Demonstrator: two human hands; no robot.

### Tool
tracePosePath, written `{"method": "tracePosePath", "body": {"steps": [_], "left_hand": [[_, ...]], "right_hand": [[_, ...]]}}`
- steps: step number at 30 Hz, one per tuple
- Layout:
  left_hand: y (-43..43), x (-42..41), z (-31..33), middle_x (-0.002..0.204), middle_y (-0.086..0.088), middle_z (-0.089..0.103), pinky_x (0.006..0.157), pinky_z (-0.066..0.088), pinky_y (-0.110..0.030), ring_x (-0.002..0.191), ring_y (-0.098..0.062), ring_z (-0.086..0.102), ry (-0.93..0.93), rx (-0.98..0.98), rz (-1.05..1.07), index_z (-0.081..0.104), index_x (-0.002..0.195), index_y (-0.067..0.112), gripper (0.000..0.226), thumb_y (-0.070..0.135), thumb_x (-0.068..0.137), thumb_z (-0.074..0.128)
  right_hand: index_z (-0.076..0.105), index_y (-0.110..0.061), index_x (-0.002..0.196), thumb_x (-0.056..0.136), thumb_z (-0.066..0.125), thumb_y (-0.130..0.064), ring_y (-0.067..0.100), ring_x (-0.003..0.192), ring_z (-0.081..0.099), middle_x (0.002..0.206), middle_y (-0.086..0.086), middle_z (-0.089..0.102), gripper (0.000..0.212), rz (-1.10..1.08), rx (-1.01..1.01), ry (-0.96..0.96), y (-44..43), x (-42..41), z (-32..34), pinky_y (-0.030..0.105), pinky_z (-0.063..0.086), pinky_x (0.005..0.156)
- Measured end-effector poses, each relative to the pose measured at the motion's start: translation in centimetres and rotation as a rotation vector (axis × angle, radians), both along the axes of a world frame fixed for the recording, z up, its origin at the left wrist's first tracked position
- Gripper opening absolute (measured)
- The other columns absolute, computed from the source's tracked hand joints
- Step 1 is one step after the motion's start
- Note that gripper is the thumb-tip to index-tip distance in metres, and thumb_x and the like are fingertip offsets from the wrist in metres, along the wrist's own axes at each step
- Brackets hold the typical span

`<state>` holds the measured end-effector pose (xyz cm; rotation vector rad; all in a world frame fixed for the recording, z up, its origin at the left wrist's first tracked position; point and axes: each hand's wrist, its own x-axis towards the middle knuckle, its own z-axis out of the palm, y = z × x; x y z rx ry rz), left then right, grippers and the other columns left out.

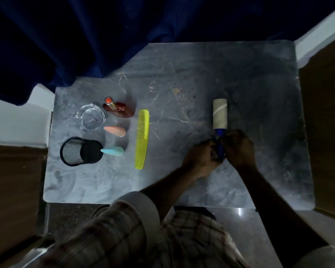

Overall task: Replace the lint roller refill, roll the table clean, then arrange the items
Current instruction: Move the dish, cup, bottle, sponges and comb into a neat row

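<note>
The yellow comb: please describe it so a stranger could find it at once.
On the grey marble-patterned table, look at the left group of small items. The yellow comb lies flat at that group's right edge, just right of the peach and light blue pieces. It alone is long, thin and bright yellow.

Surface point(182, 89): grey marbled top, rounded corners. On my left side, lying directly on it: clear glass dish point(91, 117); dark red bottle point(120, 108) on its side; peach oval piece point(115, 131); pale blue oval piece point(113, 151); black mesh cup point(79, 151) tipped over, touching the blue piece; yellow comb point(142, 139) lengthwise, just right of them.
</note>
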<state>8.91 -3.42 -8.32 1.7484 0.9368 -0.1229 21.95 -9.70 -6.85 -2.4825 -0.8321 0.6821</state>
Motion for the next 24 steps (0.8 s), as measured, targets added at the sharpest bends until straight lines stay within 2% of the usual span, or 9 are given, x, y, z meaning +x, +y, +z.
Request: {"method": "tracePosePath", "body": {"steps": [1,5,8,11,14,17,21,24], "left_hand": [[0.0,0.1,-0.2,0.129,-0.009,0.074,0.098,0.057,-0.038,0.117,-0.027,0.072,0.002,0.005,0.009,0.062,0.134,0.011,0.054,0.031,0.089,0.084],[-0.4,-1.4,-0.1,0.126,-0.008,0.074,0.094,0.055,-0.034,0.114,-0.027,0.071,-0.015,0.084,0.054,0.065,0.131,0.014,0.047,0.029,0.089,0.082],[-0.4,-4.5,0.3,0.126,-0.004,0.076,0.096,0.055,-0.032,0.115,-0.025,0.071,-0.029,0.187,0.089,0.067,0.129,0.018,0.047,0.036,0.088,0.082],[-0.4,-8.7,0.6,0.125,0.001,0.076,0.098,0.056,-0.032,0.114,-0.018,0.071,-0.043,0.233,0.158,0.069,0.129,0.019,0.052,0.044,0.086,0.080],[-0.5,-12.8,0.8,0.116,0.009,0.077,0.085,0.055,-0.023,0.093,-0.006,0.070,-0.046,0.240,0.229,0.069,0.125,0.026,0.051,0.052,0.081,0.074],[-0.5,-15.2,0.4,0.103,0.018,0.075,0.073,0.056,-0.023,0.072,0.006,0.063,-0.023,0.203,0.307,0.064,0.118,0.040,0.041,0.050,0.080,0.073],[-0.5,-16.2,-0.2,0.102,0.021,0.074,0.077,0.060,-0.028,0.077,0.004,0.067,-0.024,0.179,0.362,0.060,0.118,0.044,0.041,0.052,0.080,0.069],[-0.5,-16.8,-0.7,0.108,0.015,0.077,0.088,0.061,-0.037,0.097,-0.007,0.074,-0.064,0.108,0.381,0.065,0.119,0.038,0.037,0.044,0.084,0.073]], "right_hand": [[0.073,-0.002,0.108,0.094,0.072,-0.028,0.037,0.094,0.074,0.102,0.021,0.077,0.029,0.025,0.014,-0.005,0.0,-0.1,-0.2,0.036,0.055,0.079],[0.072,0.003,0.098,0.093,0.073,-0.016,0.040,0.086,0.073,0.091,0.024,0.076,0.020,0.075,0.142,0.048,-0.1,-1.0,0.0,0.048,0.058,0.078],[0.071,-0.004,0.089,0.090,0.076,-0.014,0.032,0.077,0.072,0.080,0.013,0.075,0.012,0.091,0.222,0.074,0.1,-3.2,0.7,0.035,0.052,0.071],[0.066,-0.009,0.084,0.091,0.075,-0.016,0.031,0.074,0.070,0.077,0.007,0.071,0.013,0.144,0.249,0.169,0.9,-6.6,1.2,0.034,0.053,0.072],[0.068,-0.008,0.090,0.093,0.073,-0.023,0.028,0.080,0.072,0.085,0.009,0.076,0.016,0.191,0.211,0.253,1.9,-10.2,1.0,0.044,0.057,0.078],[0.071,-0.008,0.096,0.094,0.071,-0.026,0.026,0.084,0.074,0.091,0.009,0.077,0.018,0.202,0.189,0.252,2.6,-12.9,0.5,0.044,0.057,0.081],[0.069,-0.010,0.095,0.094,0.071,-0.028,0.028,0.083,0.072,0.089,0.009,0.076,0.018,0.197,0.134,0.169,3.3,-14.5,-0.2,0.040,0.057,0.078],[0.068,-0.011,0.094,0.093,0.072,-0.031,0.028,0.084,0.071,0.090,0.010,0.075,0.021,0.191,0.068,0.128,3.8,-15.1,-0.5,0.037,0.055,0.076]]}}
